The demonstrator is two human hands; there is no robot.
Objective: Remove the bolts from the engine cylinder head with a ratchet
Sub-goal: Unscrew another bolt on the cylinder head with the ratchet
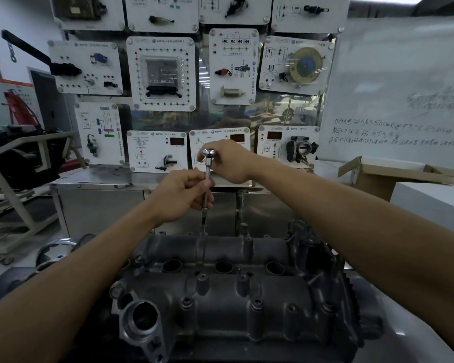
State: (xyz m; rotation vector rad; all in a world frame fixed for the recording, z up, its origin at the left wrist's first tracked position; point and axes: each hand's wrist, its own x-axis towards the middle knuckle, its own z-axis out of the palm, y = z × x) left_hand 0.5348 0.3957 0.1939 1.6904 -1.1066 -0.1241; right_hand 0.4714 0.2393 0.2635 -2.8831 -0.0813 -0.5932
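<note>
We judge the ratchet point(209, 153) to be stiff, fairly heavy steel, and its polished chrome is likely slick under the fingers; with a long extension point(207, 176) below it, the tool is apt to tilt off the bolt unless it is held at two places, one high at the head for turning and one low on the shaft for steadying. That is how it is held: the right hand point(230, 161) curls around the ratchet's head at the top, fingers closed on it, and the left hand point(185, 196) wraps the extension lower down, thumb and fingers pinching the shaft. The tool stands nearly upright, and its lower end meets a bolt point(203, 227) at the far edge of the cylinder head point(233, 299); we cannot tell how deeply it is seated.

The cylinder head lies lengthwise on the worktop point(399, 347) just below both forearms; it is a dull grey casting, dark with grime, with round wells along its middle and a large open port at its near left corner; it looks heavy enough to stay put under torque. Further bolts sit in raised bosses along the near side point(202, 277); they are small and would be easy to drop into the wells once loose.
</note>
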